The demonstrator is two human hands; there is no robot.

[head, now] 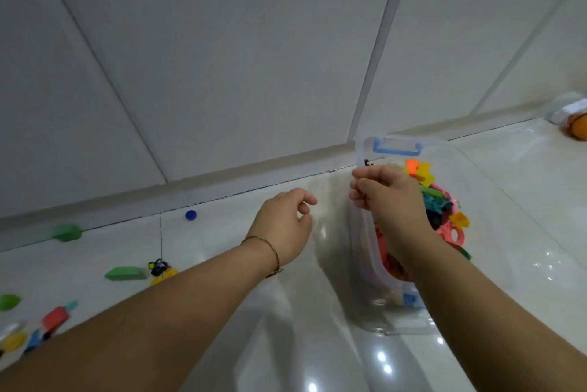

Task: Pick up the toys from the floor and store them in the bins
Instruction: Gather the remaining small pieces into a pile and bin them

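A clear plastic bin [368,242] with a blue handle [397,147] stands on the tiled floor by the wall, holding a heap of coloured toys [444,210]. My right hand [386,198] hovers over the bin's left rim, its fingers curled and pinching a small black toy [367,163] that pokes out above them. My left hand [284,225] hangs just left of the bin, its fingers loosely curled and holding nothing. On the floor at left lie a green block [125,273], a black and yellow toy car [160,269] and a blue cap [190,215].
More toys are scattered at the far left: a green block [66,232] by the wall, a green piece [9,301], a red piece [55,318] and a yellow piece [12,341]. An orange and white object [575,125] sits at the far right. The wall [222,58] runs behind the bin.
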